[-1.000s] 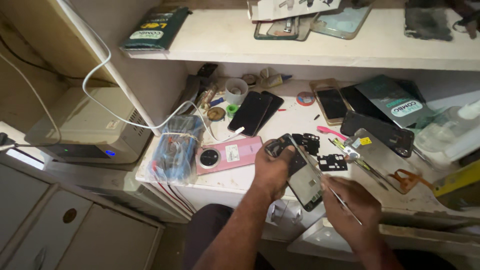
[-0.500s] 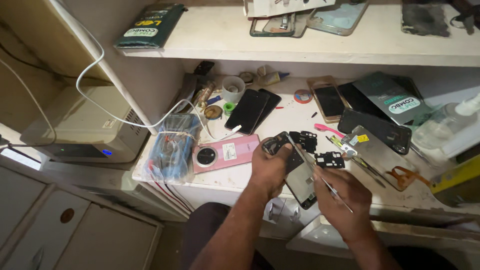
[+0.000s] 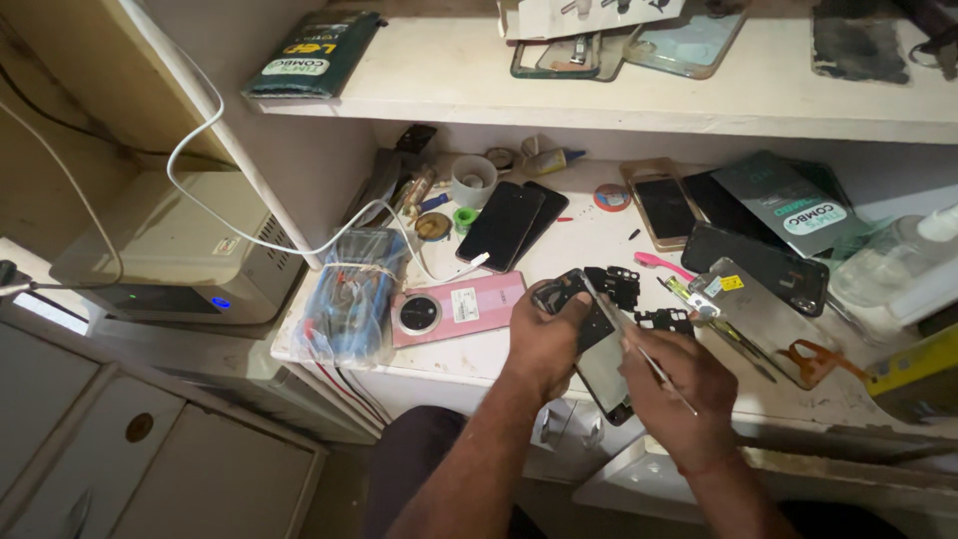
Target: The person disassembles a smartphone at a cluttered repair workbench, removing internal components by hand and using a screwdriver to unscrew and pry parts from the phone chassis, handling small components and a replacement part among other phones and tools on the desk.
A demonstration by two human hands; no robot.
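An opened phone (image 3: 597,344), its back off and dark inner frame exposed, sits above the front edge of the desk (image 3: 589,235), gripped around its left side by the left hand (image 3: 544,344) with fingers curled shut on it. The right hand (image 3: 679,394) pinches a thin metal tool (image 3: 639,349) laid across the phone. Just left lies a pink phone (image 3: 454,307); black frame pieces (image 3: 661,319) rest just beyond, and dark phones (image 3: 509,222) farther back.

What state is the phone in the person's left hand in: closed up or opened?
Opened. The phone in the left hand has its back off, its dark inner parts exposed, while the right hand brings a thin metal tool to it.
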